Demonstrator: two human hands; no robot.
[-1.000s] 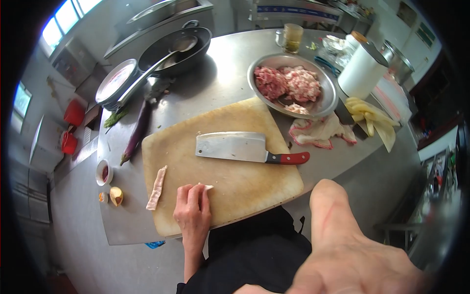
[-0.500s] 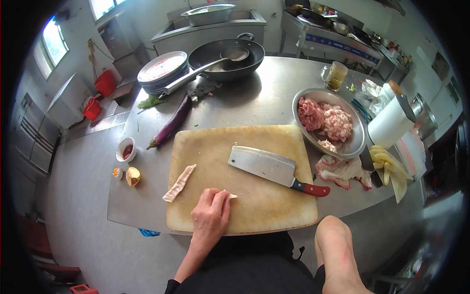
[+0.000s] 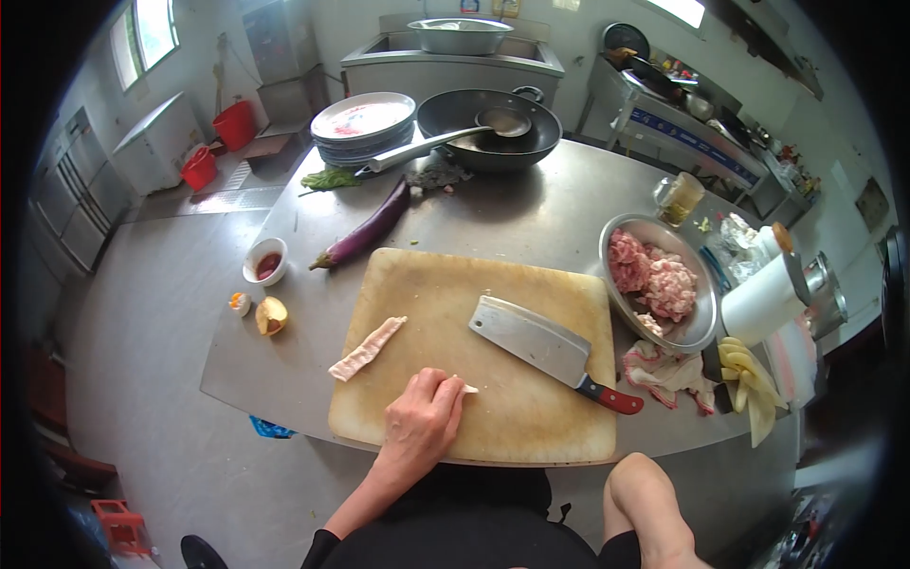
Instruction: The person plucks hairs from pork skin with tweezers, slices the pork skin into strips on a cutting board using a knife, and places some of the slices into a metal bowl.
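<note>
My left hand [image 3: 424, 413] is closed on a small strip of pale meat [image 3: 470, 389], pressed down near the front of the cutting board [image 3: 417, 284]. Only the tip of that strip shows past the fingers. To the left on the board lies another long, pale pink meat strip [image 3: 370, 349]. A cleaver [image 3: 533, 338] with a black and red handle rests flat on the board's right side, untouched. At the lower right my bent right arm shows bare skin, but its hand is out of sight.
A metal bowl of minced meat [image 3: 667, 284], a cloth [image 3: 669, 374] and pale slices [image 3: 749, 379] are on the right. Behind the board are an eggplant [image 3: 370, 228], stacked plates [image 3: 363, 119] and a wok [image 3: 517, 152] with a ladle. A small bowl [image 3: 265, 263] stands left.
The camera view has turned, so the table's things appear shifted to the right. My left hand keeps its hold on the board; the cleaver and the other strip stay in place.
</note>
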